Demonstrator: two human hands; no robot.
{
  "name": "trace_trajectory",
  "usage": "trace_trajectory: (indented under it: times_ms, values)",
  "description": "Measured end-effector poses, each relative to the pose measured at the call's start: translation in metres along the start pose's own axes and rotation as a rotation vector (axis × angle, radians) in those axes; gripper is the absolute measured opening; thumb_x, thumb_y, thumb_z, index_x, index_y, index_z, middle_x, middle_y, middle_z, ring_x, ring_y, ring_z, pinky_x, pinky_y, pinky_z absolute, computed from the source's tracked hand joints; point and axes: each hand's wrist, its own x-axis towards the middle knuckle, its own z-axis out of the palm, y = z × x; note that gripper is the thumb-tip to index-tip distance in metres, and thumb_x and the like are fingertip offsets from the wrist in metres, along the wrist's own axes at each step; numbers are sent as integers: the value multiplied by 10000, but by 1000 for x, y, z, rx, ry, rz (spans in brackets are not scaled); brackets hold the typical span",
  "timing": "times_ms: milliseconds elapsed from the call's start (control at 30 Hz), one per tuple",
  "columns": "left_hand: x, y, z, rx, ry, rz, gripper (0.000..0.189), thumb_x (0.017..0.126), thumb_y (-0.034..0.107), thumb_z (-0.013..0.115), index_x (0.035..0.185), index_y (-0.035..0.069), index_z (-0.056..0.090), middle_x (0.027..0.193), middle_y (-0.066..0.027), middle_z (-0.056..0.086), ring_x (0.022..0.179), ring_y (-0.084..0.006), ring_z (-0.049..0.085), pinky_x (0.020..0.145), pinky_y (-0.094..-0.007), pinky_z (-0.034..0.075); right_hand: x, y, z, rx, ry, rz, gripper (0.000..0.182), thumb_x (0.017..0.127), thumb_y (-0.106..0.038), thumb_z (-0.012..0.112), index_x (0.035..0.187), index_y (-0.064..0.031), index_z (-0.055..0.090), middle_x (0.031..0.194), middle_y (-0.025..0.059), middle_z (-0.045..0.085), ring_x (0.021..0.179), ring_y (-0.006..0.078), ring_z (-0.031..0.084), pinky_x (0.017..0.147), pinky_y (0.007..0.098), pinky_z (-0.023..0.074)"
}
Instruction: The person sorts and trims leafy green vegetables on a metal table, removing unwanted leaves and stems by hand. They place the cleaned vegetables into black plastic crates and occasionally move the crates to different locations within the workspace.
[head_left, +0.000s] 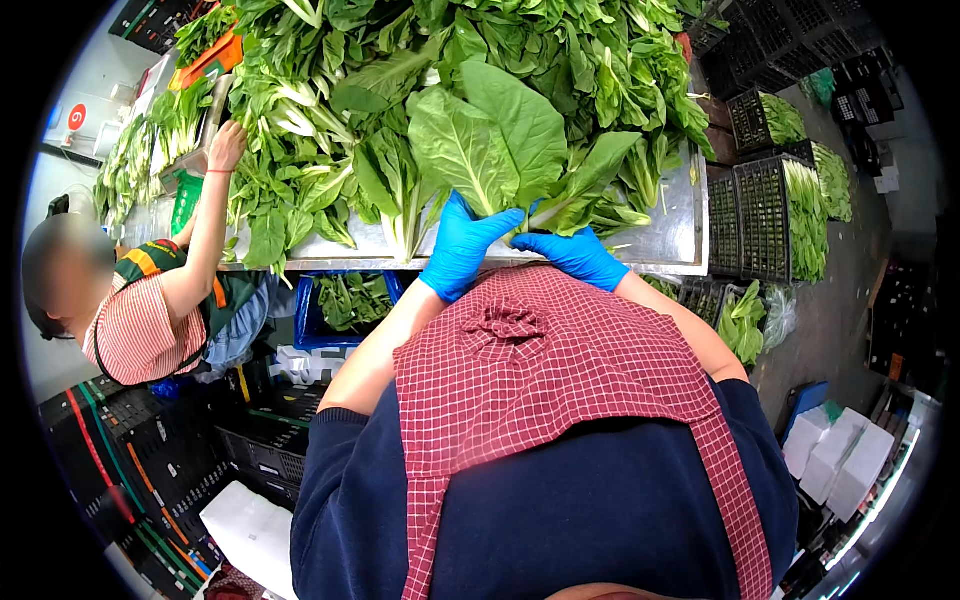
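A leafy green vegetable with broad leaves (480, 146) is held upright over the front edge of a metal table (675, 251). Around its lower stalks my left hand (466, 244), in a blue glove, is closed. My right hand (576, 255), gloved alike, grips the stalk base from the other side, its fingertips partly hidden by the stems. Behind both hands a large heap of leafy greens (547, 37) covers much of the table. One bunch with pale stalks (405, 214) lies just left of my left hand.
At the left a co-worker in a striped shirt (142, 330) reaches toward the greens. A blue-lined crate of leaves (304, 315) stands below the table edge. Black crates of greens (765, 217) stand at the right, and white foam boxes (859, 465) lie lower right.
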Motion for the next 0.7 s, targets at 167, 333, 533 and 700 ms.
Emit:
trace_trajectory:
  times_ms: [167, 333, 533, 700]
  values:
    - [-6, 2, -12, 51, -71, -152, 435, 837, 79, 737, 1232, -7, 575, 1133, -118, 666, 1003, -181, 643, 877, -302, 508, -4, 2, 2, -31, 66, -52, 372, 829, -157, 790, 1138, -20, 634, 1039, 48, 678, 932, 129, 612, 838, 299, 506]
    - [-11, -4, -12, 0, -20, -27, 433, 862, 58, 705, 1262, -6, 552, 1184, -124, 647, 1006, -186, 643, 908, -312, 505, -4, 8, 0, 114, 120, 18, 328, 855, -137, 761, 1128, -7, 635, 997, 73, 681, 886, 141, 635, 801, 301, 526]
    - [-12, -6, -21, -335, 10, 18, 473, 892, -42, 607, 1339, 36, 474, 1309, -130, 561, 1231, -233, 537, 1070, -369, 426, -7, -11, 5, 160, 78, 31, 274, 959, -185, 624, 1166, -6, 643, 977, 70, 680, 860, 146, 652, 797, 283, 525]
    - [-5, -1, -35, -583, 93, 83, 442, 883, -28, 639, 1297, 68, 517, 1231, -117, 599, 1179, -248, 577, 1009, -393, 486, -7, 1, 4, 198, 212, 62, 274, 959, -184, 623, 1171, -11, 635, 968, 26, 649, 831, 119, 600, 773, 270, 491]
